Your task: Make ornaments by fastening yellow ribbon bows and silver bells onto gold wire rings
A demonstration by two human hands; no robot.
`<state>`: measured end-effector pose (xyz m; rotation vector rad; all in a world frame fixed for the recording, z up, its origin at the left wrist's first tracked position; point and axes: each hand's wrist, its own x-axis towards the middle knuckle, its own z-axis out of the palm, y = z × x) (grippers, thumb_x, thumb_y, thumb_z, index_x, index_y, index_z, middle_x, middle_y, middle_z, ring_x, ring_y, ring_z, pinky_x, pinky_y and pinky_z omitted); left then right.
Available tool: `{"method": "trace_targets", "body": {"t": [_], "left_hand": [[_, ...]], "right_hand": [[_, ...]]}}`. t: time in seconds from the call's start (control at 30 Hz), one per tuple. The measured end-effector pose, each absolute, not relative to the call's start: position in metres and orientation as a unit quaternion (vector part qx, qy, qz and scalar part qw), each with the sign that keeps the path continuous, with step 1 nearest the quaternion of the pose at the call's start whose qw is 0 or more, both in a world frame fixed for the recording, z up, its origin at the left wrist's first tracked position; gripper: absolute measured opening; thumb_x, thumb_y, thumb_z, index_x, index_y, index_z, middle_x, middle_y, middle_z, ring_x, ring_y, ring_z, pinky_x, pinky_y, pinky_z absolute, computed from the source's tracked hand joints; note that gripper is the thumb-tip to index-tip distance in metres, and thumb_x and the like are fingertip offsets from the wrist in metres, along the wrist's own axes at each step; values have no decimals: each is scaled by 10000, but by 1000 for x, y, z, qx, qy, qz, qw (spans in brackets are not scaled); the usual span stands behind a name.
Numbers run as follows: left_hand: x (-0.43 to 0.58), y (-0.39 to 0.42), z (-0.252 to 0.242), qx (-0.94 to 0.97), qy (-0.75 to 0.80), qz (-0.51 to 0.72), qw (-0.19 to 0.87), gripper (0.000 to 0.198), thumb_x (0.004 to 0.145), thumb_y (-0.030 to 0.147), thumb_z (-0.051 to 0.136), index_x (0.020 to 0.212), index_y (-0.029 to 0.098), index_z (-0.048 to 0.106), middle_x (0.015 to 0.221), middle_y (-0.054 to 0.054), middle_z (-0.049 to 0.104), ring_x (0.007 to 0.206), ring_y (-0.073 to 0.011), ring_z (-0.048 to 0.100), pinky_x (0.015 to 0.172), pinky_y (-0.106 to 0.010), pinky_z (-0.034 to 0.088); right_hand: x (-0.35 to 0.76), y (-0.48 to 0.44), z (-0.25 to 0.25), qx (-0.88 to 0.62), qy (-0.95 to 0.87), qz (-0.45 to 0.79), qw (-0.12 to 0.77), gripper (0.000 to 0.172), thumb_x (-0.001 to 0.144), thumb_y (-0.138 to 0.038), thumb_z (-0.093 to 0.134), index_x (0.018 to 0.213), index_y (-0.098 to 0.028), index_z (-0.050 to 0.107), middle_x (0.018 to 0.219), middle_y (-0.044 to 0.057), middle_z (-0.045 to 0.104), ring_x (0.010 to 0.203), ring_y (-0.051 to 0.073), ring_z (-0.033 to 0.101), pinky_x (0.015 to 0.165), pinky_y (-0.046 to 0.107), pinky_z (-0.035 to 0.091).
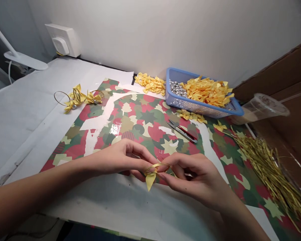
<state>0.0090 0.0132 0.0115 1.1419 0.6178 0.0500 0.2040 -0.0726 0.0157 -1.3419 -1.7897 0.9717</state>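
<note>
Table [27, 110] against a white wall, laid with white paper and a patterned sheet [140, 120]. Near the front edge, just above the sheet: gold ring [157, 166], yellow bow [150, 180] hanging under it. Left hand [122, 159] pinched on the ring's left side, remaining fingers loosely curled. Right hand [193, 177] pinched likewise on the right side. Judged light, thin, easily bent; bow soft, probably slippery. Best held gently at the rim beside the bow. Beyond: snips [182, 130], basket [169, 90].
</note>
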Motion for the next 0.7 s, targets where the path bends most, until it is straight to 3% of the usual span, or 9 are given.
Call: {"method": "trace_targets", "body": {"t": [0.27,0.57,0.7], "left_hand": [[7,13,9,529,285,17,799,119,807,228,666,898,233,742,772,7,727,677,-88,667,614,-153,520],[8,15,7,504,285,21,815,112,810,181,659,867,224,745,706,25,706,598,-47,623,571,-110,487],[9,17,8,503,306,27,808,86,774,193,698,844,200,747,684,14,690,569,-52,602,539,-120,481]], "right_hand": [[204,-75,16,-506,-728,318,336,160,834,-269,612,745,-178,708,433,-78,352,385,58,273,385,195,257],[204,-76,18,-503,-716,341,345,72,826,-201,597,818,-183,666,476,-99,263,393,54,253,384,190,241],[215,-77,20,-530,-672,391,338,121,818,-217,617,938,-219,620,515,-82,378,420,72,365,387,181,309]]}}
